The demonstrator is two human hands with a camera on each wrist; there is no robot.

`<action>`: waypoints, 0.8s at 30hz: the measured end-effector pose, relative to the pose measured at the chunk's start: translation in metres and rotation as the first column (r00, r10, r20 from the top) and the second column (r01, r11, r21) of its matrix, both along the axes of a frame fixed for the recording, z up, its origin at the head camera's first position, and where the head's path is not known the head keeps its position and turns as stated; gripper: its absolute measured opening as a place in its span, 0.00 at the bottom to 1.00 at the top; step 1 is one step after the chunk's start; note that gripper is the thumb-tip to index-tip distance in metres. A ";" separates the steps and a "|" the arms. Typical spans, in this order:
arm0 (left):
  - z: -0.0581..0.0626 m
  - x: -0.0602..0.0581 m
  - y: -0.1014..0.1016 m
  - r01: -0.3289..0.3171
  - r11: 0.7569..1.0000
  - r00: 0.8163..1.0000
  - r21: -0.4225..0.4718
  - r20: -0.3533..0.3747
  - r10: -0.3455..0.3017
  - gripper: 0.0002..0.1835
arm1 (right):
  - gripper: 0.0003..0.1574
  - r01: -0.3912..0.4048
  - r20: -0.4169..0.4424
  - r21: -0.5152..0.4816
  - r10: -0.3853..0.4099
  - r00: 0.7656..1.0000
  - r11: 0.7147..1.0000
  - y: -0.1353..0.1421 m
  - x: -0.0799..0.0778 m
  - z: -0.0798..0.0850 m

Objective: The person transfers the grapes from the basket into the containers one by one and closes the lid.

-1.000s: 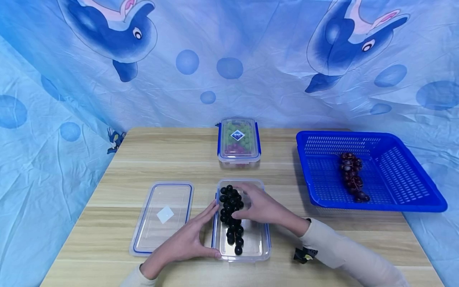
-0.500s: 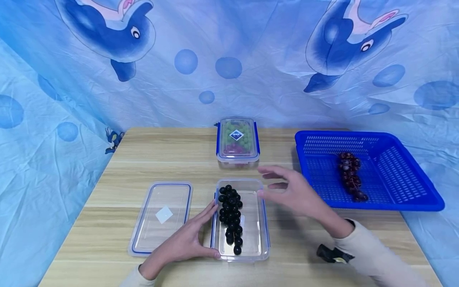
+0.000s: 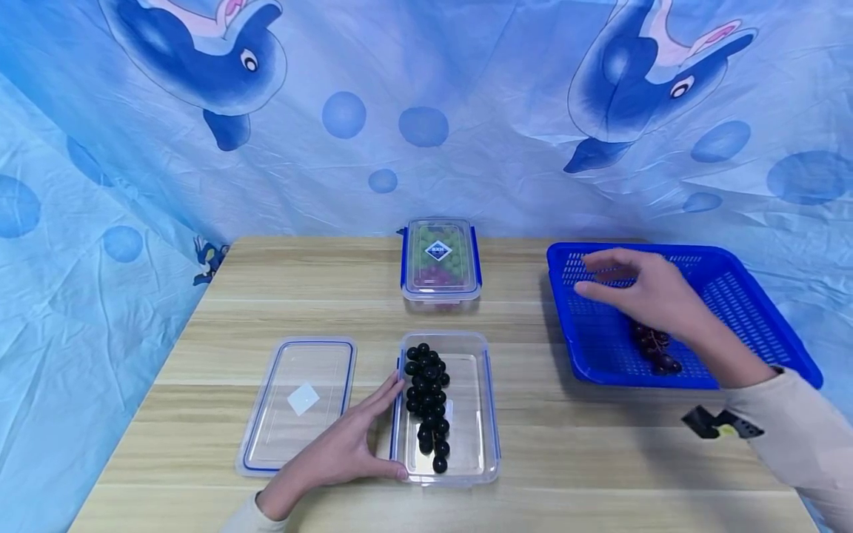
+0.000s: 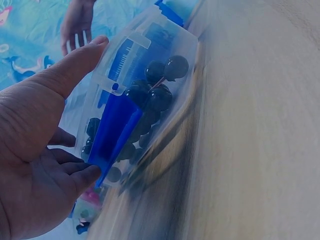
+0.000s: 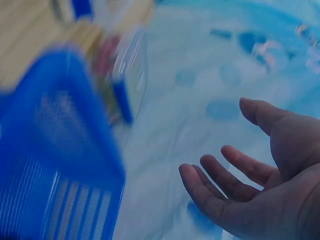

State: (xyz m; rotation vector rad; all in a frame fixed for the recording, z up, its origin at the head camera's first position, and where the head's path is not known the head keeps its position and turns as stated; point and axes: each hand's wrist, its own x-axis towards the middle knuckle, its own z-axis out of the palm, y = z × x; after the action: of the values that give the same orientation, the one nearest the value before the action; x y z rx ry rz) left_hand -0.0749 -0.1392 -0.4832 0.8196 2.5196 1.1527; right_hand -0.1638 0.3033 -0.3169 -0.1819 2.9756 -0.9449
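My left hand [image 3: 346, 448] holds a clear plastic food container [image 3: 469, 444] by its left side, thumb at the near corner and fingers along the edge. In the left wrist view those fingers lie at the container's blue latch [image 4: 112, 135]. A bunch of black grapes [image 3: 428, 396] lies lengthwise in the container's left half. Over a blue plastic basket [image 3: 569, 326] hovers my right hand [image 3: 656, 292], fingers bent and parted from the thumb, nothing between them. Beneath it, partly hidden, is a bunch of dark red grapes [image 3: 656, 352] inside the basket.
A clear lid [image 3: 269, 437] with a blue seal and white label lies left of the container. Behind stands a lidded container [image 3: 440, 285] with green and red grapes. A blue dolphin-print cloth [image 3: 426, 66] hangs beyond the wooden table [image 3: 520, 503].
My right hand has let go of the black grapes and swung right, from the container to above the basket. The left hand stays at the container's side.
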 end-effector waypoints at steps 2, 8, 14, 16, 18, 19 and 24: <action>0.000 0.000 0.000 -0.003 1.000 1.000 -0.001 0.000 0.003 0.69 | 0.41 0.020 0.031 0.037 -0.021 0.999 0.999 0.016 -0.009 0.000; 0.001 -0.001 -0.001 -0.003 1.000 1.000 0.005 0.014 0.003 0.69 | 0.49 0.042 0.120 0.135 -0.059 0.991 0.990 0.062 -0.034 -0.009; 0.002 -0.002 -0.001 -0.002 1.000 1.000 0.007 0.022 0.002 0.69 | 0.49 -0.009 0.177 0.191 -0.026 0.984 0.981 0.106 -0.056 -0.024; 0.002 -0.002 -0.001 -0.002 1.000 1.000 0.007 0.021 0.002 0.69 | 0.48 -0.040 0.189 0.213 -0.001 0.982 0.976 0.117 -0.064 -0.029; 0.002 -0.002 -0.001 -0.002 1.000 1.000 0.010 0.022 0.002 0.69 | 0.48 -0.081 0.186 0.219 0.041 0.982 0.972 0.128 -0.071 -0.035; 0.003 -0.002 -0.002 -0.003 1.000 1.000 0.009 0.021 0.003 0.69 | 0.47 -0.100 0.186 0.218 0.059 0.981 0.971 0.132 -0.074 -0.038; 0.003 -0.001 -0.001 -0.004 1.000 1.000 0.008 0.027 0.004 0.69 | 0.45 -0.176 0.207 0.244 0.126 0.970 0.954 0.152 -0.086 -0.050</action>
State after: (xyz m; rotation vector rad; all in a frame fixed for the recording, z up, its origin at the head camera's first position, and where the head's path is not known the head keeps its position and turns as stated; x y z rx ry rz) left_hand -0.0760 -0.1404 -0.4801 0.7965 2.4978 1.1675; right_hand -0.2496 0.4554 -0.3672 -0.2932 2.8229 -0.5149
